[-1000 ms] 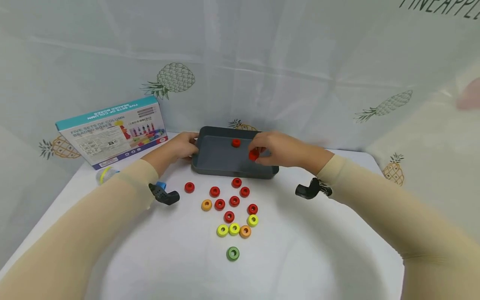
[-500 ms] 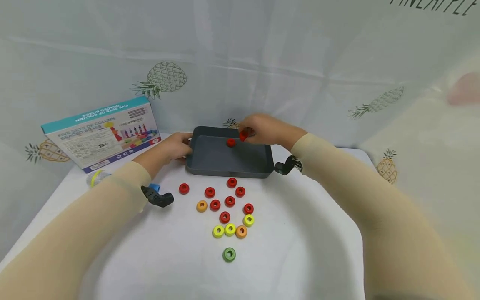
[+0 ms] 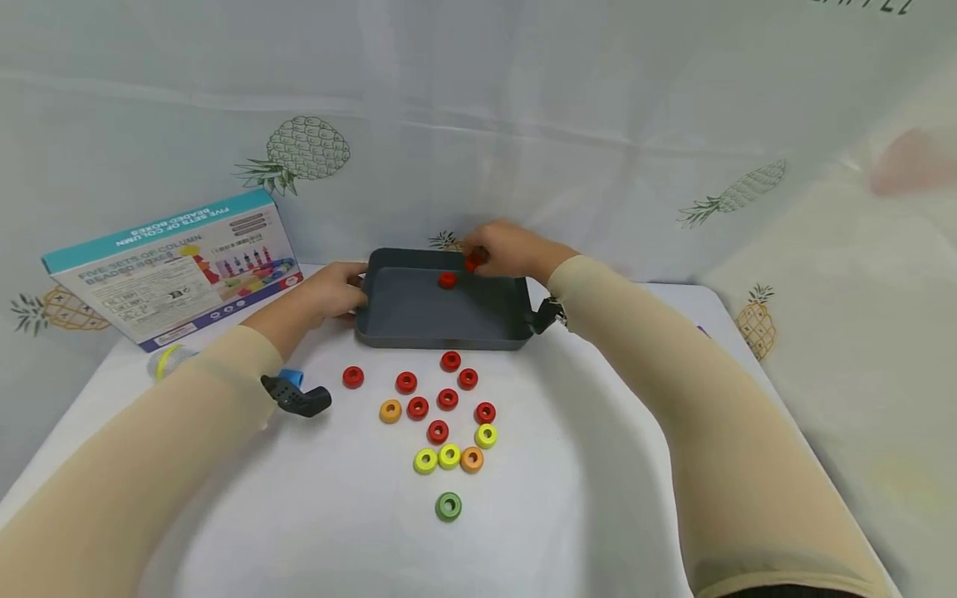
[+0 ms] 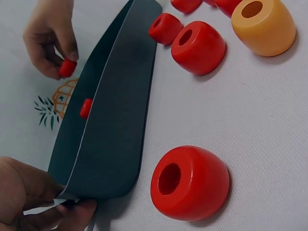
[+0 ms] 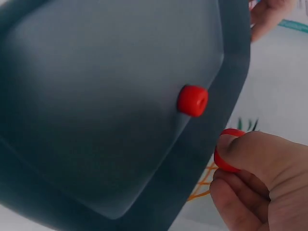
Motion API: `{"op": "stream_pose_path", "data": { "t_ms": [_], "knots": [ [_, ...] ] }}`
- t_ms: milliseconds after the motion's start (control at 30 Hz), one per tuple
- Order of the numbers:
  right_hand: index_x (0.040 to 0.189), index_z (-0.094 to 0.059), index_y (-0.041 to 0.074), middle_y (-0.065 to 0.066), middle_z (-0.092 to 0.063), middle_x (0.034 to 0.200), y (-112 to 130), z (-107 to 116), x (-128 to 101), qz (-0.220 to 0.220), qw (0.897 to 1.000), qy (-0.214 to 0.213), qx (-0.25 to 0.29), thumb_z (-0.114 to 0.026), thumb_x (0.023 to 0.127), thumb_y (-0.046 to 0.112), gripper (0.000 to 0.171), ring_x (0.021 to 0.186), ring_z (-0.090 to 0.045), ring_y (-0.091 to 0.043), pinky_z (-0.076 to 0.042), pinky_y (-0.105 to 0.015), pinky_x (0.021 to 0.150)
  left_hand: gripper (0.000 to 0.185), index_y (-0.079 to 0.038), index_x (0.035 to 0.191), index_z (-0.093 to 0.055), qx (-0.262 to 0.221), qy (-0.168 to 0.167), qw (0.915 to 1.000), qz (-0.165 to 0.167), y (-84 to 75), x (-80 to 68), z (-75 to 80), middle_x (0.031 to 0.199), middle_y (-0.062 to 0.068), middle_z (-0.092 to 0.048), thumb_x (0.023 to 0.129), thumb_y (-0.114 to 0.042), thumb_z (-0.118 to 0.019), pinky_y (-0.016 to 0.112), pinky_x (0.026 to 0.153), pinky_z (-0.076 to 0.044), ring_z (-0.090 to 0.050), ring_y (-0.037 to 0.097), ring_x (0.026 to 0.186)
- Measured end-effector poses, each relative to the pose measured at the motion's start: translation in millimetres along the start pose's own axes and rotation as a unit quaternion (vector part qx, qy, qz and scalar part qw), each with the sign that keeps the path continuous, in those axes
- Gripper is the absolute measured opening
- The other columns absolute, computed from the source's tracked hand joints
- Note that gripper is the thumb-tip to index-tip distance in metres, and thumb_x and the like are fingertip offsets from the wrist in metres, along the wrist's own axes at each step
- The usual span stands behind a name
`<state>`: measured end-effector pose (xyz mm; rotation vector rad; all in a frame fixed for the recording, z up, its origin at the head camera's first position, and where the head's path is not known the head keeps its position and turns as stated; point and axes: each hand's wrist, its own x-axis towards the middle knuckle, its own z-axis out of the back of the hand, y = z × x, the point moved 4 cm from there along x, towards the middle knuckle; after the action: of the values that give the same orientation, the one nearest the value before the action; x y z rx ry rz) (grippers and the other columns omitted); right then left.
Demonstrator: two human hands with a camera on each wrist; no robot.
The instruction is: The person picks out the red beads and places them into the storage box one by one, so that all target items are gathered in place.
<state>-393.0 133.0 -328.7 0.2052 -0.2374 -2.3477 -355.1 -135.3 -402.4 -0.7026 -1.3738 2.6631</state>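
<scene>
Fingers of my right hand (image 3: 508,251) pinch a red bead (image 3: 473,262) over the far edge of the grey tray (image 3: 419,320) — a second red bead (image 3: 447,280) lies inside, just beside it. My left hand (image 3: 329,286) grips the tray's left rim. More loose beads (image 3: 441,415) sit on the tabletop (image 3: 598,482) nearer me.

Bright, even, diffuse light gives only soft shadows under the beads (image 3: 437,432). The head view bends at its edges; the right-wrist view is soft and blurred up close.
</scene>
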Motion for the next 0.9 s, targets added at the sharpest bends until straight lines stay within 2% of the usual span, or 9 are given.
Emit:
{"op": "stream_pose_path", "data": {
  "t_ms": [67, 267, 600, 900],
  "knots": [
    [0.104, -0.070, 0.004, -0.009, -0.063, 0.090, -1.3, -2.1, 5.3, -0.004, 1.000, 0.005, 0.006, -0.068, 0.087, 0.004, 0.017, 0.082, -0.053, -0.025, -0.045, -0.035, 0.075, 0.077, -0.011, 0.163, -0.019, 0.001, -0.005, 1.0000, 0.002, 1.9, -1.9, 2.3, 0.152, 0.025, -0.038, 0.095, -0.002, -0.054, 0.051, 0.100, -0.053, -0.055, 0.041, 0.123],
    [0.111, -0.072, 0.004, -0.009, -0.069, 0.104, -13.4, -15.3, 18.4, -0.023, 1.000, 0.020, 0.000, -0.069, 0.087, 0.007, 0.024, 0.094, -0.059, -0.025, -0.052, -0.037, 0.087, 0.076, -0.009, 0.163, -0.019, 0.004, -0.007, 1.0000, -0.002, 1.6, -5.3, 4.3, 0.152, 0.027, -0.037, 0.095, -0.002, -0.054, 0.051, 0.100, -0.053, -0.054, 0.042, 0.123],
    [0.111, -0.072, 0.006, -0.007, -0.068, 0.103, -20.4, -38.3, 29.3, -0.023, 0.998, 0.052, -0.041, -0.072, 0.088, 0.011, 0.023, 0.093, -0.058, -0.024, -0.051, -0.038, 0.085, 0.076, -0.010, 0.163, -0.019, 0.001, -0.006, 1.0000, 0.002, -0.5, -4.2, 2.2, 0.153, 0.026, -0.036, 0.096, -0.003, -0.055, 0.051, 0.102, -0.051, -0.049, 0.041, 0.126],
    [0.114, -0.072, 0.006, -0.008, -0.068, 0.106, -22.1, -47.8, 31.0, -0.039, 0.997, 0.063, -0.034, -0.071, 0.090, 0.011, 0.024, 0.096, -0.058, -0.025, -0.052, -0.038, 0.087, 0.077, -0.012, 0.163, -0.019, -0.001, -0.004, 1.0000, 0.008, 0.1, -1.4, 0.3, 0.153, 0.025, -0.036, 0.096, -0.003, -0.055, 0.051, 0.102, -0.051, -0.050, 0.040, 0.126]
  ]
}}
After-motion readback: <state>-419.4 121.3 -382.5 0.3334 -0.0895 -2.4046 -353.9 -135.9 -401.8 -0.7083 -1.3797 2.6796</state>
